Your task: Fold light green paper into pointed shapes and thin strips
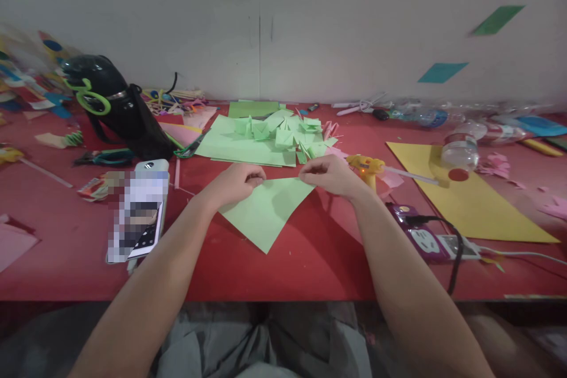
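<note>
A light green sheet of paper (268, 212) lies between my hands over the red tabletop, one corner pointing towards me. My left hand (234, 184) pinches its far edge on the left, fingers closed. At the right end of that edge, my right hand (330, 174) pinches the paper between thumb and fingers. Just beyond my hands are folded green paper pieces (283, 133), resting on a stack of flat green sheets (221, 139). Close to my right hand stands a yellow glue gun (370, 168) with a glue stick in it.
A phone (150, 207) leans on the left, before pliers (106, 157) and a black bottle (133, 112). On the right are a purple power strip (414, 236), a yellow sheet (482, 207) and a plastic bottle (460, 150). The table's front edge (283, 298) runs before me.
</note>
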A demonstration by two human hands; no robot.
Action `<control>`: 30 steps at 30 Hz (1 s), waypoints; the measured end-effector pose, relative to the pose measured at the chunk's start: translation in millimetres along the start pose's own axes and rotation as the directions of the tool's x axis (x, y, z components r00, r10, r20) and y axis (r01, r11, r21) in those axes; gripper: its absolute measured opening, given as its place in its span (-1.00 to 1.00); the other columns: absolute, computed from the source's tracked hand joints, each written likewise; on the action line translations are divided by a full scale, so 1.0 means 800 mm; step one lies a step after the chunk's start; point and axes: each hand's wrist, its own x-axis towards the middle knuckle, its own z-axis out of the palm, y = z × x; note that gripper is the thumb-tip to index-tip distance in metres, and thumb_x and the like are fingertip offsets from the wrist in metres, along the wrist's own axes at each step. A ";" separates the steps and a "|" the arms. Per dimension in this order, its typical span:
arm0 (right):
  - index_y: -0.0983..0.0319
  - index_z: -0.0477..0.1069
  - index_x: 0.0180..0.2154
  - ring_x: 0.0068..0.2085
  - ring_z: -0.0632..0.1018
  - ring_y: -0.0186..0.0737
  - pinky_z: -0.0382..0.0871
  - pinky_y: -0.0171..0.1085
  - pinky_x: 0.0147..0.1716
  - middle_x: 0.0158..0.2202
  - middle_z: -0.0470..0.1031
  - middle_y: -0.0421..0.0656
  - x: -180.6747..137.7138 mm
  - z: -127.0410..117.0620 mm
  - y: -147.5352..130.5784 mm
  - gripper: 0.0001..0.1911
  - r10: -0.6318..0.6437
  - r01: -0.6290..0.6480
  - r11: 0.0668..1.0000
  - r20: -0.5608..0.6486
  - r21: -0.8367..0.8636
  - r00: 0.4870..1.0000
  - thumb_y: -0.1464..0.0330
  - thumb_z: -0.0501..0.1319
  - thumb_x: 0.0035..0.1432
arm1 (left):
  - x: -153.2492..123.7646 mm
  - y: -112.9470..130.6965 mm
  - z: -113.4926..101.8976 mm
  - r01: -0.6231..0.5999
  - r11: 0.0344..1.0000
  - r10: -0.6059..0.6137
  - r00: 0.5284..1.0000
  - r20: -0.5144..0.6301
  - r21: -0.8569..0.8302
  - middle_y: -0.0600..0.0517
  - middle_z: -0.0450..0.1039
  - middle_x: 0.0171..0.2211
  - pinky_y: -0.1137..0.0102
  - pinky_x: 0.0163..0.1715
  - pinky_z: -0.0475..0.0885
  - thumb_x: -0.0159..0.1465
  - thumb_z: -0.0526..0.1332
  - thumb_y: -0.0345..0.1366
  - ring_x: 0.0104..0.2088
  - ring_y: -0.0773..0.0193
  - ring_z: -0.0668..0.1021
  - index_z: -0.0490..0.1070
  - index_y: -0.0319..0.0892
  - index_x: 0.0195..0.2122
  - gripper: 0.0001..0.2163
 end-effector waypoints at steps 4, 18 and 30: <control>0.23 0.52 -0.49 -0.45 0.41 -0.31 0.27 -0.30 -0.45 -0.51 0.49 -0.21 0.000 -0.006 0.005 -0.89 0.000 -0.002 1.000 -0.075 -0.027 0.997 0.33 0.27 -0.04 | -0.001 -0.007 -0.007 0.052 0.997 -0.050 0.998 -0.022 0.064 0.02 0.54 -0.33 0.36 -0.38 0.28 0.24 0.10 -0.20 -0.36 0.18 0.49 0.49 -0.08 -0.32 -0.81; 0.19 0.60 -0.32 -0.28 0.52 -0.23 0.37 -0.25 -0.24 -0.34 0.59 -0.17 -0.001 -0.004 -0.001 -0.79 -0.027 0.027 1.000 -0.031 0.000 0.999 0.24 0.27 0.05 | 0.000 -0.012 -0.009 0.052 0.997 -0.050 0.998 -0.027 0.049 0.01 0.56 -0.33 0.36 -0.36 0.29 0.23 0.11 -0.19 -0.34 0.17 0.51 0.51 -0.07 -0.31 -0.81; 0.20 0.50 -0.48 -0.41 0.45 -0.28 0.33 -0.28 -0.38 -0.47 0.49 -0.21 0.005 0.011 0.004 -0.89 -0.091 0.091 0.996 0.045 0.010 0.995 0.33 0.23 0.00 | -0.001 -0.008 -0.006 0.053 0.998 -0.052 0.998 -0.017 0.031 0.01 0.57 -0.30 0.34 -0.35 0.31 0.21 0.12 -0.20 -0.34 0.17 0.52 0.52 -0.05 -0.30 -0.81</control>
